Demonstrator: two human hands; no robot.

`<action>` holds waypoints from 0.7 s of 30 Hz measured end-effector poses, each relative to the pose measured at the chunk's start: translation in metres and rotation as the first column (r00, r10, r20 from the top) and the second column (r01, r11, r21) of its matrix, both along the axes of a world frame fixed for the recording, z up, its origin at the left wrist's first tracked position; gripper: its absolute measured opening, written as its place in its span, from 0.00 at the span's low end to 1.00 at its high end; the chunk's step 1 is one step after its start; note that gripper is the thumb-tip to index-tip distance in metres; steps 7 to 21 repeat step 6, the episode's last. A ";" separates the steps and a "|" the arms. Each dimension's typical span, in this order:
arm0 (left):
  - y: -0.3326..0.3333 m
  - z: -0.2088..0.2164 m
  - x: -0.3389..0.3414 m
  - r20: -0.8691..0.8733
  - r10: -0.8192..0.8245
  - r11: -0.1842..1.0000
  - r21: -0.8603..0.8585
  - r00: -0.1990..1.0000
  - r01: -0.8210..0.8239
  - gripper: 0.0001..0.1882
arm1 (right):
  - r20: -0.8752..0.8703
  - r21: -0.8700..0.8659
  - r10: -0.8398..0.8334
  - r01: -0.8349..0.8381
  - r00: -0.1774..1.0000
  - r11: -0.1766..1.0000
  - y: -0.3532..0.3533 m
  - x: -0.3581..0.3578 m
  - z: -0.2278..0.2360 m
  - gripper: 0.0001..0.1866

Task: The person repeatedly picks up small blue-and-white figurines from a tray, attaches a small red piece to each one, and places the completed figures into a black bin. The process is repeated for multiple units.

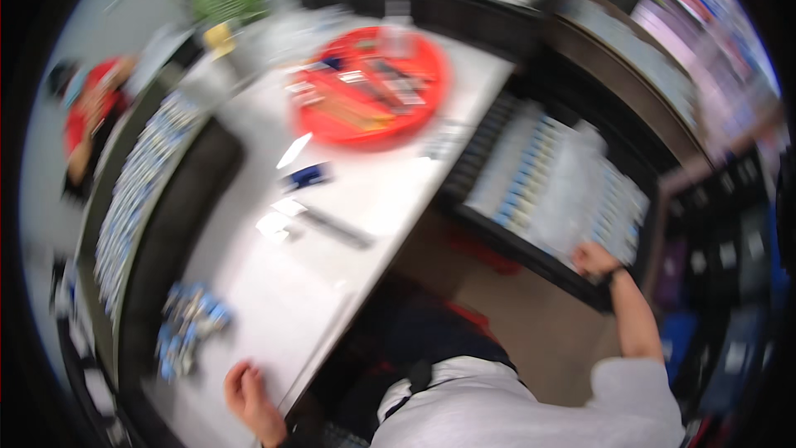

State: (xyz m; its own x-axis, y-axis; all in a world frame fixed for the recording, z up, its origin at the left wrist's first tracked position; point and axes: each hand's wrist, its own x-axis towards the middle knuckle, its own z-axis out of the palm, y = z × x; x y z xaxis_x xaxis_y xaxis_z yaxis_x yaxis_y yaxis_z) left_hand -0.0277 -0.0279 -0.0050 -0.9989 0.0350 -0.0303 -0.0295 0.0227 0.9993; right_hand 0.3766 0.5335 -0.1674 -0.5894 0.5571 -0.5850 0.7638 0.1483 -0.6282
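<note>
My left hand is low over the near end of the white table, its fingers loosely bent and apart, with nothing visible in them. Close by, beyond it, lies a loose pile of small blue and white pieces. Out to the right, my right hand is closed at the near edge of a black tray. Whatever its fingers hold, if anything, is hidden and blurred. Rows of small blue, white and yellowish pieces lie in that tray, partly under whitish sheets.
A round red tray with tools stands toward the table's far end. Nearer lie a dark blue item and a grey strip. A long bin of small pieces borders the left side. Another person is at far left.
</note>
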 end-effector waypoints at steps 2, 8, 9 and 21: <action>0.011 0.011 0.007 -0.009 0.010 1.000 -0.019 1.000 -0.010 0.08 | 0.117 0.054 0.012 -0.018 0.993 0.998 0.002 -0.003 -0.002 0.03; 0.010 0.015 0.001 0.013 -0.093 0.988 0.122 0.996 0.091 0.10 | -0.034 0.122 0.286 -0.280 0.958 0.952 0.057 -0.025 -0.064 0.08; 0.010 0.015 0.001 0.013 -0.093 0.988 0.122 0.996 0.091 0.10 | -0.034 0.122 0.286 -0.280 0.958 0.952 0.057 -0.025 -0.064 0.08; 0.010 0.015 0.001 0.013 -0.093 0.988 0.122 0.996 0.091 0.10 | -0.034 0.122 0.286 -0.280 0.958 0.952 0.057 -0.025 -0.064 0.08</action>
